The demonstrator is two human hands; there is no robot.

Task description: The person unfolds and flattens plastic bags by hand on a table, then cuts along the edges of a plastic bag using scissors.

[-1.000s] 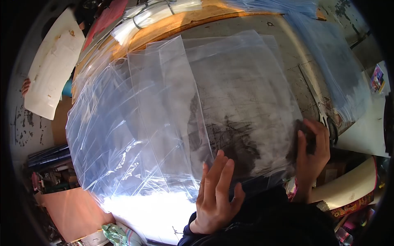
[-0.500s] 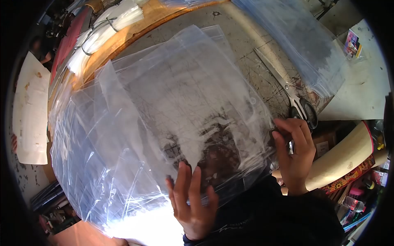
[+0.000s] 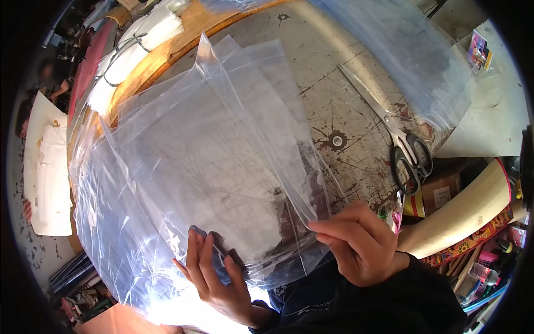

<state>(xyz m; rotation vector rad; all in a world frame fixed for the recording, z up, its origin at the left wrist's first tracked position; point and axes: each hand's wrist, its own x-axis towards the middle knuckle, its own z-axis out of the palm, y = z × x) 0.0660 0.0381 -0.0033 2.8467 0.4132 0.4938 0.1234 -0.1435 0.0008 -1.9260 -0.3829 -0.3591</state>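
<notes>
Clear plastic sheets [image 3: 194, 150] lie overlapping on the worn table, the top one lifted into a fold on its right side. My right hand [image 3: 356, 242] pinches the near right edge of this sheet between thumb and fingertips. Lower and further left, my left hand [image 3: 219, 278] rests on the plastic near the front edge, its fingers apart. A pile of bluish, glossy plastic [image 3: 122, 222] spreads left of my left hand. Scissors [image 3: 389, 122] with black handles lie on the table beyond my right hand.
More bluish plastic [image 3: 411, 67] lies at the back right. A tied white bundle [image 3: 133, 44] sits on an orange-brown board [image 3: 189, 33]. At the far left, a person's hand holds a pale sheet [image 3: 50, 172]. A cream roll [image 3: 461, 211] is at the right.
My right hand has moved left with the sheet's edge, folding it over and baring table beside the scissors. My left hand has shifted left. The view has turned, and the scissors show fully.
</notes>
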